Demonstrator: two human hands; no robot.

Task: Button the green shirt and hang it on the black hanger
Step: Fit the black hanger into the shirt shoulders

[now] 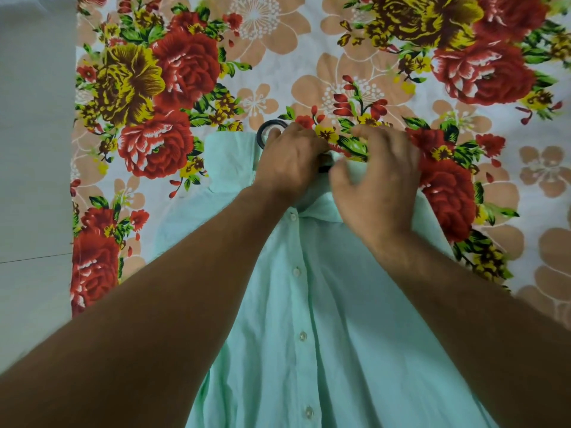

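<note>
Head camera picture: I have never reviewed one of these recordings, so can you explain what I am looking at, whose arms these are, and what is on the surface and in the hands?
There is no machine here. A person wears one wide-angle camera on the head, looking forward and down, so the two bare arms reaching in from the bottom are their own. A green shirt lies front up on a flowered sheet, with the buttons down its front fastened. Both hands work at the collar. The left hand covers a black hanger, of which only the hook and a short dark piece show. The right hand grips the collar cloth. A plain pale floor shows on the left.
</note>
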